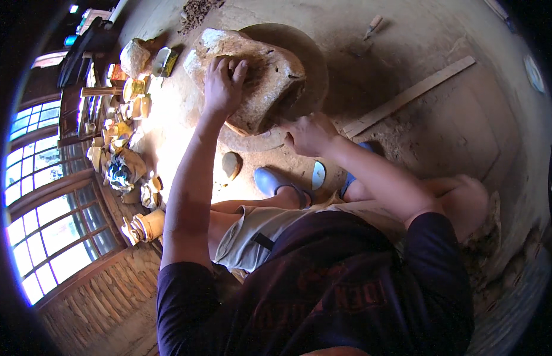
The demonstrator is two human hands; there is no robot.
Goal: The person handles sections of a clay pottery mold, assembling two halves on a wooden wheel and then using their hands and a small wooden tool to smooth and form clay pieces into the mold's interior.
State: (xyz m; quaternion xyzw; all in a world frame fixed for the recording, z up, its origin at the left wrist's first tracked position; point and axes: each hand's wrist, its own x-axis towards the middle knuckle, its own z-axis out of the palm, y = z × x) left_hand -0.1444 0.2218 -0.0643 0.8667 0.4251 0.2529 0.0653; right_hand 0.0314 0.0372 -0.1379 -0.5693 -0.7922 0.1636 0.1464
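A large, rough, brown-and-white lump [267, 65], like rock or dry clay, rests on a round flat disc [316, 56] on the ground. My left hand [225, 86] lies on top of it with the fingers curled down onto its surface. At the lump's near right corner, beside a dark hollow or shaded side, my right hand [313, 135] is closed. Its fingertips point toward the lump, and whatever they may hold is hidden. On the ground below the lump are a rounded stone-like piece [231, 165] and a light-blue half-moon piece [318, 175].
My blue shoes [275, 180] are close below the disc. A long wooden board [409, 95] lies to the right, with a wooden-handled tool [374, 26] beyond it. Pots, bags and a yellow tin [133, 89] crowd the left, near windows [48, 237]. A pale lump [135, 57] stands farther back.
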